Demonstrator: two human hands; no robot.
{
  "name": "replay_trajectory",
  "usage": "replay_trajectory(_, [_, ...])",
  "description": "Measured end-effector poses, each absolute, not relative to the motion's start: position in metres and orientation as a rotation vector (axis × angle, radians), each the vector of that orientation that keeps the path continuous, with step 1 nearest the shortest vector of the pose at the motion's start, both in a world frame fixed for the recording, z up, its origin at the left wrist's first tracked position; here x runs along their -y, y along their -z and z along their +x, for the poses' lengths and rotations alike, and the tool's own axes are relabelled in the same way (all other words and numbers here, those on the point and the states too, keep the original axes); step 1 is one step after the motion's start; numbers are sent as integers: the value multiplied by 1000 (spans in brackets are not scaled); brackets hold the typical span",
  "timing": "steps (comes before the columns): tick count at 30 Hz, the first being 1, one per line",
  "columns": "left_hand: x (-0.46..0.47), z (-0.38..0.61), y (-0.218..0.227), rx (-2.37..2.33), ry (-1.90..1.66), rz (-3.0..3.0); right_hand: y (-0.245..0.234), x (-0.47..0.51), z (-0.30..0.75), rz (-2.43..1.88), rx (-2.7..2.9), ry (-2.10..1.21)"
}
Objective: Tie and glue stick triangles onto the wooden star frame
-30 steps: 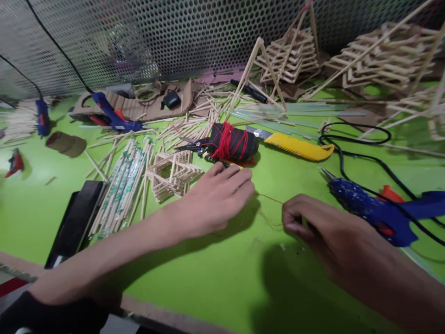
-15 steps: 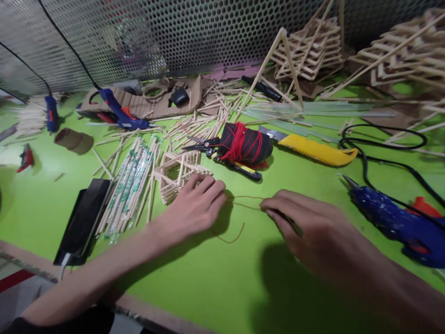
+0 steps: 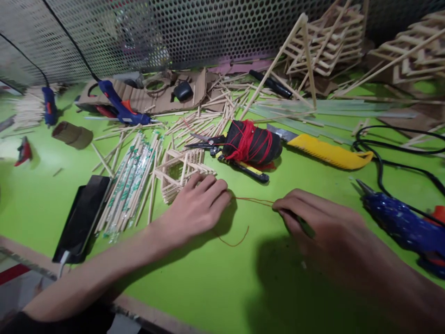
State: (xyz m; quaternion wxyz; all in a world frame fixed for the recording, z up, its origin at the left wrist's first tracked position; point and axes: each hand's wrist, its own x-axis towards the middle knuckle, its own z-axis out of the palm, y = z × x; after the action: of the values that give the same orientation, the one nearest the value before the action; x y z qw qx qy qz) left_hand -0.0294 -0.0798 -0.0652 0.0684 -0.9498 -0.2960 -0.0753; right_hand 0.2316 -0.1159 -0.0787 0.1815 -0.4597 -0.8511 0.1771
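A thin red thread [image 3: 253, 201] runs across the green table [image 3: 208, 287] between my two hands. My left hand [image 3: 200, 208] lies knuckles up with its fingers curled together over one end of the thread, beside a small stick frame [image 3: 179, 172]. My right hand [image 3: 313, 222] pinches the other end with closed fingertips. A loose tail of the thread [image 3: 236, 240] curls on the table below my left hand. Just behind the hands lie a black spool wound with red thread [image 3: 253, 143] and a pair of scissors [image 3: 208, 143].
A yellow utility knife [image 3: 327, 152] lies right of the spool. A blue glue gun [image 3: 403, 225] with black cable sits at the right. Wrapped sticks [image 3: 130, 178], a black phone [image 3: 83, 217], loose sticks and stick structures [image 3: 323, 41] fill the back. A perforated metal wall stands behind.
My left hand drew back from the spool toward the stick frame. The red thread now stretches between both hands, and my right hand shifted slightly left toward it.
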Motion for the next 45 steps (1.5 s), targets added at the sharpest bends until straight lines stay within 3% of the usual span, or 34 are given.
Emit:
replay_trajectory(23, [103,-20,61,957,146,-2892,76,118,234,-1396,2363,-638])
replay_trajectory(45, [105,-25,65,950,79,-2966,82,116,233,-1376,2465,-418])
